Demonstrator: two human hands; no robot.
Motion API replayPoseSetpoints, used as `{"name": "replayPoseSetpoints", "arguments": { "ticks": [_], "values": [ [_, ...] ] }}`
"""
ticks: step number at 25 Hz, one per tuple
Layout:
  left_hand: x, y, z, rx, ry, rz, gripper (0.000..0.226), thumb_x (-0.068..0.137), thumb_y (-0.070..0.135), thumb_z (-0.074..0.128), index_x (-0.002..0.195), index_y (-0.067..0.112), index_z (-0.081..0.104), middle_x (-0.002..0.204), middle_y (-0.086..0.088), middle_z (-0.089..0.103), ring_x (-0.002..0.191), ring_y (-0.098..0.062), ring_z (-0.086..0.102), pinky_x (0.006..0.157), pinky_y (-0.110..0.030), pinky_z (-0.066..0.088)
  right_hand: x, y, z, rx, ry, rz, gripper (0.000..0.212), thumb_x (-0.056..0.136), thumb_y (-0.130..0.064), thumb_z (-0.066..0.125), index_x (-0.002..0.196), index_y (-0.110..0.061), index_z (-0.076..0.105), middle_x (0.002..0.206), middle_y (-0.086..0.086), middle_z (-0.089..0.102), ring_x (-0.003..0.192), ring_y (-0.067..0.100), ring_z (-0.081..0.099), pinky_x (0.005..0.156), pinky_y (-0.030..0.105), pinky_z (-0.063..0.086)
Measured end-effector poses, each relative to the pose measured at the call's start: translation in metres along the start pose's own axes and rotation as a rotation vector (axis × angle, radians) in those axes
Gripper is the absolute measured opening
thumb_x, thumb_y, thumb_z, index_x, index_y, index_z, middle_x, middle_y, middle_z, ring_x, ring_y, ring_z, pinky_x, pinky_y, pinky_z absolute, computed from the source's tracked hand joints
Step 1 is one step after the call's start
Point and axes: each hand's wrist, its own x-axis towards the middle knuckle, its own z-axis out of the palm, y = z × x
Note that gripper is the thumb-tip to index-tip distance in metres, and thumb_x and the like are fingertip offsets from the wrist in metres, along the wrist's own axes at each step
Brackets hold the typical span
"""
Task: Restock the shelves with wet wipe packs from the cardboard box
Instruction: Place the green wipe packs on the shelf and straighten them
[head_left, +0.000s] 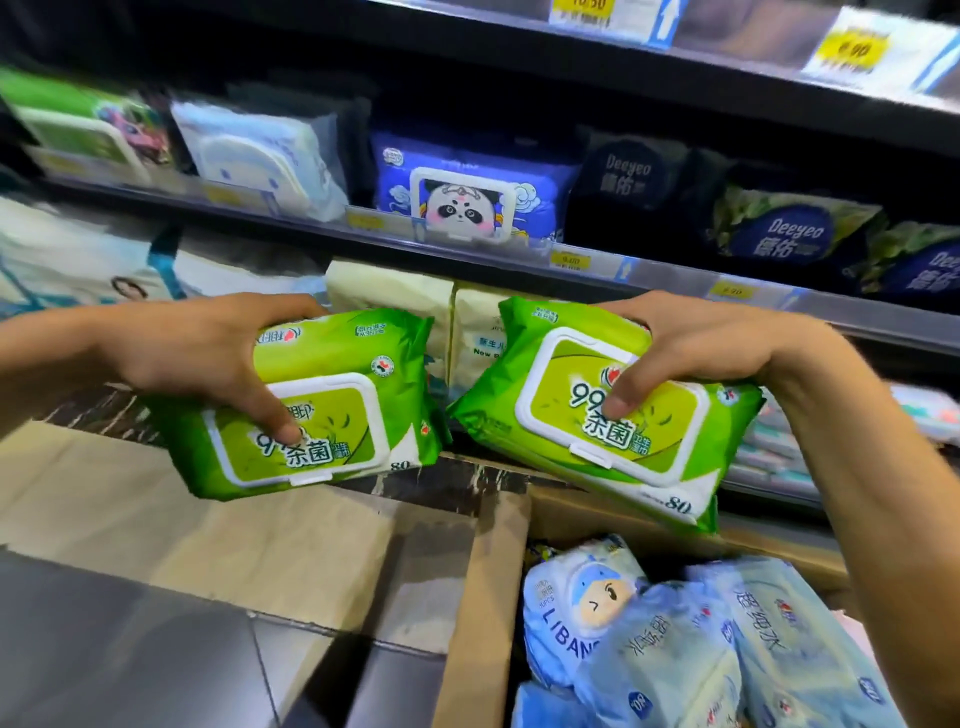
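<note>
My left hand (208, 358) grips a green wet wipe pack (332, 410) with a white flip lid, thumb on the lid. My right hand (696, 348) holds a second green wet wipe pack (587, 415) of the same kind, tilted down to the right. Both packs hang side by side in front of the shelves, above the floor and the open cardboard box (483, 613). Inside the box lie several light blue wipe packs (675, 649).
The middle shelf (467, 254) carries green, white, blue panda and dark Deeyeo packs. Cream packs (395, 296) stand on the shelf behind my hands, and more packs sit at the lower right. A box flap (208, 530) lies over the grey floor at left.
</note>
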Motion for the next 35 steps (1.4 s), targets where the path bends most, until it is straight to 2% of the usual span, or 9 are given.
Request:
{"name": "replayPoseSetpoints", "arguments": {
  "ticks": [4, 10, 13, 18, 23, 25, 29, 33, 35],
  "values": [
    [0.01, -0.004, -0.009, -0.059, 0.018, 0.081, 0.081, 0.047, 0.033, 0.1, 0.112, 0.045, 0.054, 0.094, 0.019, 0.07, 0.081, -0.002, 0.07, 0.067, -0.023, 0.058, 0.002, -0.007, -0.014, 0.065, 0.069, -0.045, 0.051, 0.059, -0.011, 0.086, 0.106, -0.019, 0.069, 0.098, 0.006, 0.08, 0.081, 0.023, 0.078, 0.061, 0.03, 0.06],
    [0.012, -0.016, -0.06, -0.046, 0.082, 0.149, 0.084, 0.046, 0.04, 0.098, 0.117, 0.044, 0.053, 0.103, 0.016, 0.069, 0.093, -0.005, 0.069, 0.079, -0.033, 0.059, 0.019, -0.064, -0.044, -0.06, 0.128, -0.116, 0.061, 0.058, -0.007, 0.093, 0.114, -0.014, 0.068, 0.101, 0.01, 0.079, 0.086, 0.027, 0.077, 0.068, 0.039, 0.062],
    [0.006, -0.015, -0.095, -0.01, 0.121, 0.175, 0.086, 0.045, 0.045, 0.097, 0.118, 0.047, 0.05, 0.105, 0.016, 0.068, 0.095, -0.005, 0.068, 0.082, -0.032, 0.058, 0.018, -0.107, -0.068, -0.148, 0.166, -0.14, 0.063, 0.054, -0.009, 0.096, 0.111, -0.017, 0.07, 0.1, 0.008, 0.08, 0.084, 0.026, 0.077, 0.068, 0.036, 0.062],
    [-0.005, -0.01, -0.156, -0.006, 0.21, 0.201, 0.082, 0.052, 0.026, 0.099, 0.115, 0.043, 0.05, 0.086, 0.016, 0.068, 0.067, 0.001, 0.066, 0.052, -0.015, 0.051, 0.019, -0.178, -0.103, -0.204, 0.212, -0.198, 0.061, 0.054, -0.007, 0.092, 0.11, -0.019, 0.071, 0.099, 0.012, 0.08, 0.082, 0.032, 0.078, 0.062, 0.037, 0.062],
    [-0.016, -0.006, -0.216, 0.093, 0.365, 0.261, 0.086, 0.048, 0.037, 0.099, 0.12, 0.042, 0.051, 0.103, 0.013, 0.067, 0.093, -0.006, 0.067, 0.08, -0.031, 0.057, 0.029, -0.222, -0.127, -0.247, 0.227, -0.216, 0.061, 0.05, -0.01, 0.094, 0.106, -0.021, 0.072, 0.099, 0.015, 0.079, 0.081, 0.035, 0.078, 0.06, 0.038, 0.063],
    [-0.015, -0.003, -0.241, 0.124, 0.429, 0.276, 0.087, 0.046, 0.041, 0.099, 0.12, 0.041, 0.052, 0.103, 0.014, 0.068, 0.093, -0.006, 0.067, 0.081, -0.032, 0.057, 0.035, -0.233, -0.132, -0.271, 0.227, -0.215, 0.066, 0.048, -0.017, 0.093, 0.11, -0.016, 0.07, 0.099, 0.015, 0.079, 0.082, 0.035, 0.078, 0.061, 0.037, 0.063],
    [-0.005, 0.002, -0.282, 0.224, 0.586, 0.286, 0.089, 0.044, 0.046, 0.097, 0.12, 0.041, 0.051, 0.101, 0.014, 0.067, 0.089, -0.003, 0.066, 0.078, -0.027, 0.054, 0.047, -0.244, -0.135, -0.269, 0.217, -0.22, 0.064, 0.043, -0.031, 0.093, 0.103, -0.025, 0.073, 0.101, 0.013, 0.079, 0.085, 0.036, 0.078, 0.066, 0.039, 0.063],
    [0.012, 0.004, -0.313, 0.254, 0.692, 0.268, 0.094, 0.046, 0.044, 0.096, 0.127, 0.042, 0.049, 0.104, 0.015, 0.066, 0.093, -0.009, 0.066, 0.08, -0.03, 0.053, 0.059, -0.248, -0.134, -0.267, 0.233, -0.211, 0.056, 0.053, -0.02, 0.092, 0.105, -0.019, 0.072, 0.098, 0.012, 0.08, 0.081, 0.034, 0.078, 0.063, 0.038, 0.063],
    [0.021, 0.003, -0.323, 0.319, 0.701, 0.25, 0.104, 0.045, 0.049, 0.095, 0.137, 0.038, 0.046, 0.116, 0.013, 0.065, 0.103, -0.014, 0.064, 0.092, -0.035, 0.051, 0.063, -0.25, -0.134, -0.258, 0.235, -0.217, 0.052, 0.057, -0.016, 0.088, 0.105, -0.019, 0.072, 0.097, 0.011, 0.08, 0.081, 0.033, 0.078, 0.064, 0.038, 0.063]
  ]
}}
